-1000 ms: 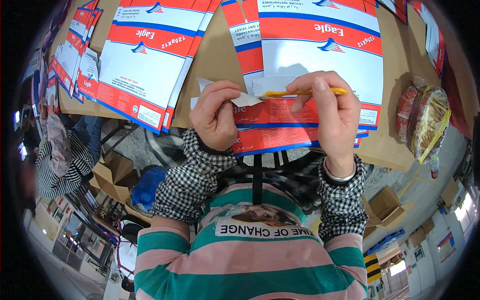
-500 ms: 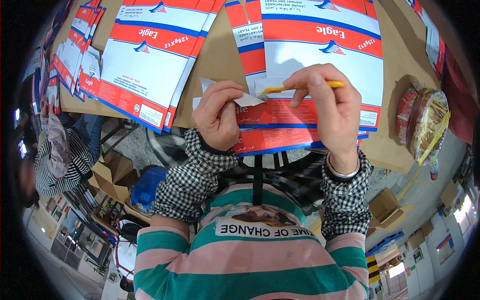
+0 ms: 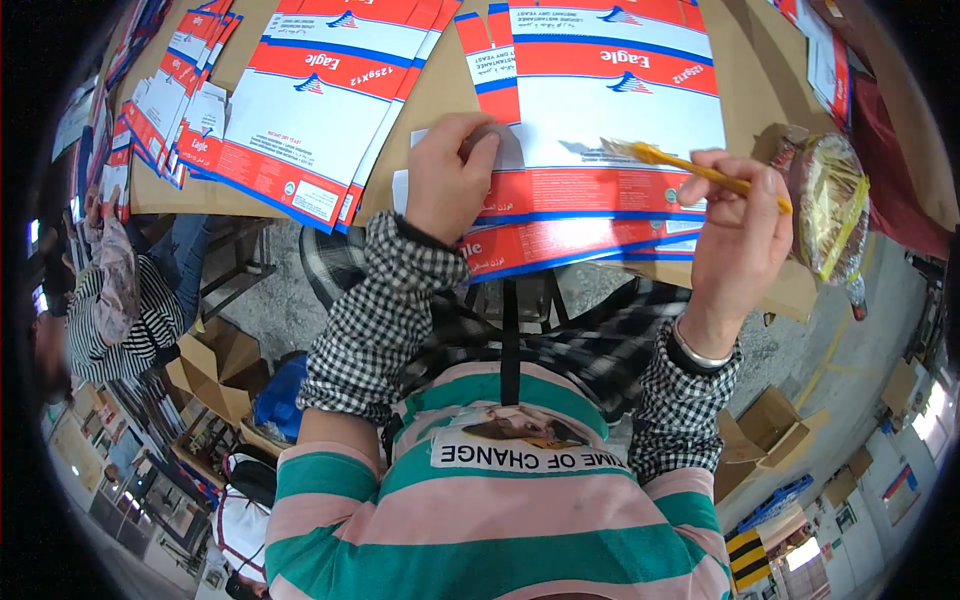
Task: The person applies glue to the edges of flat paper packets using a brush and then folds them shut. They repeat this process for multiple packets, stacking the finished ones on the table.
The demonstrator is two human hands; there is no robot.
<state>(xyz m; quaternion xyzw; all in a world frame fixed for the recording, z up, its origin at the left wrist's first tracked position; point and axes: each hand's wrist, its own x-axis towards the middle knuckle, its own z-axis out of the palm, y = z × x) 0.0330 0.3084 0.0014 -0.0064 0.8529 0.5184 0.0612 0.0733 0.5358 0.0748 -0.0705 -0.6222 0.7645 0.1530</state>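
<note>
A flat carton blank (image 3: 590, 110), red, white and blue, lies in front of me on top of similar blanks. At its left edge my left hand (image 3: 450, 170) has its fingers curled and pressed down on the side flap. My right hand (image 3: 745, 225) grips a thin brush (image 3: 700, 172) by its yellow handle, to the right of the carton. The brush points left, its tip over the lower white panel; I cannot tell whether it touches. My left fingertips are partly hidden.
More carton blanks (image 3: 310, 120) lie fanned out at the left. A plastic-wrapped, yellow-taped container (image 3: 835, 205) stands near the table's right edge. A person in a striped top (image 3: 125, 325) is at the far left. Open cardboard boxes (image 3: 770, 430) sit below table height.
My right hand and the brush have moved right, away from the left flap. My left hand has moved from lifting the flap's corner to pressing on it. The view has shifted slightly.
</note>
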